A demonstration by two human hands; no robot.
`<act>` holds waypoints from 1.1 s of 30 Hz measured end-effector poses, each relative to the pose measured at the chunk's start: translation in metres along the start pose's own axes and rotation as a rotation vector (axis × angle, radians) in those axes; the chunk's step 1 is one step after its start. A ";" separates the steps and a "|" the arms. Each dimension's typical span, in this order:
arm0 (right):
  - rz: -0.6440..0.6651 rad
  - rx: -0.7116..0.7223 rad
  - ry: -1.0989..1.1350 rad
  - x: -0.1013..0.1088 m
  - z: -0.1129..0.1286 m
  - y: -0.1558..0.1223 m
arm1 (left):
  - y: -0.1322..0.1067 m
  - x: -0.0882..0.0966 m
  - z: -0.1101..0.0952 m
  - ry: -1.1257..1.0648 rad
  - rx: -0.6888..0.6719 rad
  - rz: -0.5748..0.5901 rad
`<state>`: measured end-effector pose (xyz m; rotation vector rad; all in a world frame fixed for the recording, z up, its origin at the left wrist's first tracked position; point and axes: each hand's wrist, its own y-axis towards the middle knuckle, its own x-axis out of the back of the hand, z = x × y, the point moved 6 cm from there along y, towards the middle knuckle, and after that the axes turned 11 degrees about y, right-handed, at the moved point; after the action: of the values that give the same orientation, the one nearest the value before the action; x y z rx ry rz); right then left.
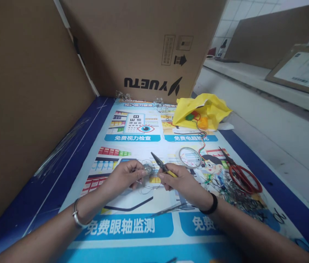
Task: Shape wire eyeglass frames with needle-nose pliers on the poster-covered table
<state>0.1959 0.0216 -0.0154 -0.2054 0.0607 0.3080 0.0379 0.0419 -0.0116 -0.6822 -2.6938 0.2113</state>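
Between thumb and fingers, my left hand pinches a small tangle of thin silvery wire, with loose loops hanging off it. My right hand is wrapped round yellow-handled needle-nose pliers. The pliers' jaws point up and to the left, just beyond the wire and apart from it as far as I can see. Under both hands lies a printed poster sheet. A few straight wire lengths rest on it just below my hands.
Red-handled scissors lie at the right beside a heap of wire scraps. Near them is a clear ring-shaped roll. A yellow bag holds coloured thread balls. Long wires lie at left; cardboard walls stand behind.
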 end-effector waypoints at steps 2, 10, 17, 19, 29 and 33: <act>-0.056 -0.021 0.094 0.001 -0.005 0.001 | -0.001 -0.001 0.001 0.027 0.007 -0.030; -0.082 0.074 0.239 0.001 -0.002 0.001 | -0.002 -0.009 0.010 0.034 0.015 0.027; -0.039 -0.039 0.159 -0.004 -0.005 -0.001 | -0.002 0.009 -0.011 0.095 -0.074 -0.002; -0.004 -0.047 0.112 -0.006 -0.006 -0.001 | -0.002 0.007 -0.012 0.037 -0.088 -0.019; 0.088 -0.007 0.009 -0.011 -0.006 -0.002 | -0.005 -0.012 0.000 -0.099 -0.034 0.006; 0.046 -0.016 0.019 -0.011 -0.010 0.000 | -0.005 -0.016 0.001 -0.147 -0.057 -0.017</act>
<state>0.1856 0.0160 -0.0241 -0.2227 0.0823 0.3528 0.0480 0.0294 -0.0164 -0.6854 -2.8549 0.1880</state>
